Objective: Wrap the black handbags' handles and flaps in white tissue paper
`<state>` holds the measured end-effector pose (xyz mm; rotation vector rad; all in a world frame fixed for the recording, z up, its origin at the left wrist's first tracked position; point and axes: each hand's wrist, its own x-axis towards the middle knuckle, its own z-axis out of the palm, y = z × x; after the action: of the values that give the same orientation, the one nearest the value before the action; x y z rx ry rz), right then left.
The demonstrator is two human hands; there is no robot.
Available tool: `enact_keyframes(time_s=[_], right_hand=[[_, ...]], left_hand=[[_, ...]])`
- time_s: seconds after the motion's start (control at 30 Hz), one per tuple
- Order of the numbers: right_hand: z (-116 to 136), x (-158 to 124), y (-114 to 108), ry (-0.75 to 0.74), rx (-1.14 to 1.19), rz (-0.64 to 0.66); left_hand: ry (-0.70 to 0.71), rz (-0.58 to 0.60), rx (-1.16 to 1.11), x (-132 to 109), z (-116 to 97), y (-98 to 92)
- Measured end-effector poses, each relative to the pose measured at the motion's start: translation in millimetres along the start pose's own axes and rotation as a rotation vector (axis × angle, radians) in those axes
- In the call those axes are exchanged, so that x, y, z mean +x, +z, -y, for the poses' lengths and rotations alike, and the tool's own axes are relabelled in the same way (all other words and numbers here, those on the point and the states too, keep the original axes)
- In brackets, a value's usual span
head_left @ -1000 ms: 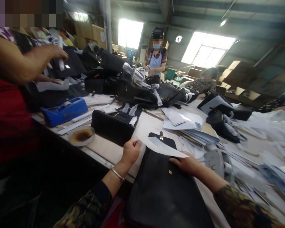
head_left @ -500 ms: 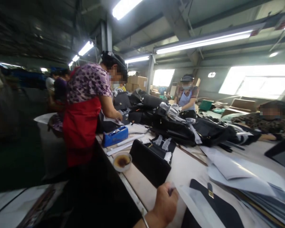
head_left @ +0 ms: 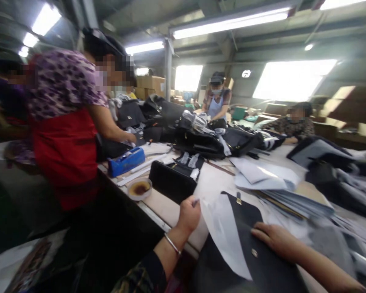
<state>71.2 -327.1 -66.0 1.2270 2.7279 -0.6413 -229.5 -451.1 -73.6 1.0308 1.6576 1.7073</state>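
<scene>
Fingers [head_left: 196, 203] of the left hand [head_left: 189, 215] are curled closed, pinching the upper corner of a white sheet [head_left: 227, 236] between thumb and forefinger; a silver bracelet [head_left: 172, 243] circles that wrist. From this corner the sheet slants down over the left part of a black bag [head_left: 274, 268], which lies at the near edge of the table [head_left: 213, 181]. On the right part of the bag rests the right hand [head_left: 276, 240], its fingers stretched out and nearly together, grasping nothing, just beside a small metal fitting [head_left: 254, 253]. A short strap [head_left: 238, 198] with a gold-coloured buckle sits at the bag's far end.

Beyond the right hand lies a loose stack of papers [head_left: 271, 183]. Past the left hand, a smaller black bag [head_left: 172, 181] stands on its side, with a round dish [head_left: 139, 198] of brown stuff just to its left and a blue tape dispenser [head_left: 126, 162] further along. At the left, a co-worker in a red apron [head_left: 64, 150] bends over the table. Behind come a heap of black bags [head_left: 198, 142], another person in a blue apron [head_left: 215, 106], cardboard boxes [head_left: 149, 83] and bright windows [head_left: 294, 79]
</scene>
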Motion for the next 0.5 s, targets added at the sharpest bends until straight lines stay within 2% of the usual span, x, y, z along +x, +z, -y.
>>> enact_keyframes(time_s=[0.17,0.33,0.5], right_hand=[[4,0,-6,0.038,-0.151,-0.039],[-12,-19,-9,-0.048,0.077,-0.101],[-22,-26,-10,0.012,0.187,-0.129]], left_hand=[[-0.03,0.066,0.003,9,4,-2.9],[-0.046,0.031,0.0,12,14,-4.3],[-0.047,0.039,-0.131,9,1,-2.9]])
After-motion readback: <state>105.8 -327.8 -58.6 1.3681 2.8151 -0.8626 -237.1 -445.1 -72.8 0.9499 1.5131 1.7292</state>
